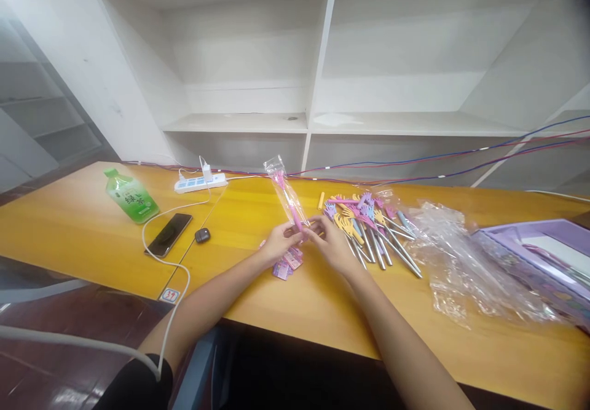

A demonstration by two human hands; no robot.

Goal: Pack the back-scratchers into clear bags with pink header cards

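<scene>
A pink back scratcher (295, 212) sits inside a long clear plastic bag (275, 165), tilted with its hand-shaped head away from me. My left hand (278, 242) pinches the near end of the bagged scratcher. Closed on that same end from the other side is my right hand (332, 248), its thumb close to the left one. Under and beside my left hand lie several small pink and purple printed cards (286, 264). Just right of my right hand is a pile of back scratchers (369, 219) with pink, yellow, blue and purple heads and metal rods.
Clear plastic bags (479, 268) are heaped at the right, against a purple tray (530, 232). To the left are a green bottle (132, 198), a phone (169, 235), a black earphone case (202, 235) and a power strip (200, 182). White shelves (239, 122) stand behind the table.
</scene>
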